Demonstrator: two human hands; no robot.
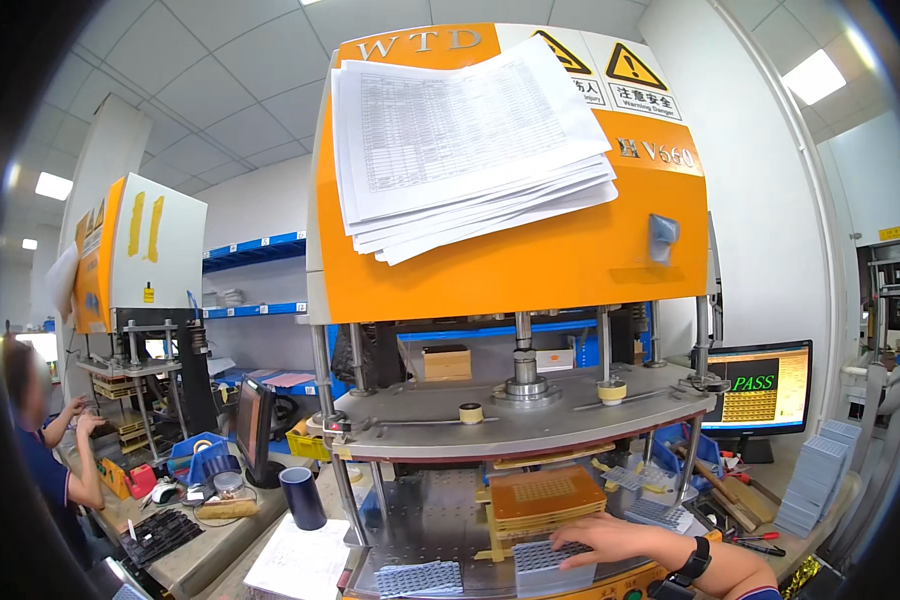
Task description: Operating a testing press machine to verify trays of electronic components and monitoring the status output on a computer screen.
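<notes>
My right hand (600,540) reaches in from the lower right, a dark band on its wrist. Its slightly bent, spread fingers rest over the top of a stack of thin grey-blue patterned panels (552,582); no panel is visibly lifted off. Left of that stack lies a lower pile of similar panels (420,579) on the press's front. Just behind the hand is an orange-brown test fixture (547,492) with a grid of holes, under the metal upper plate (520,405) of the orange and white press (510,265). My left hand is not in view.
A dark mug (302,498) stands beside papers (295,560) at the left. To the right are a lit monitor (765,390), tall stacked grey panels (818,480) and pens (760,540). Press posts (348,500) flank the work area. Another person (50,450) works at the far left.
</notes>
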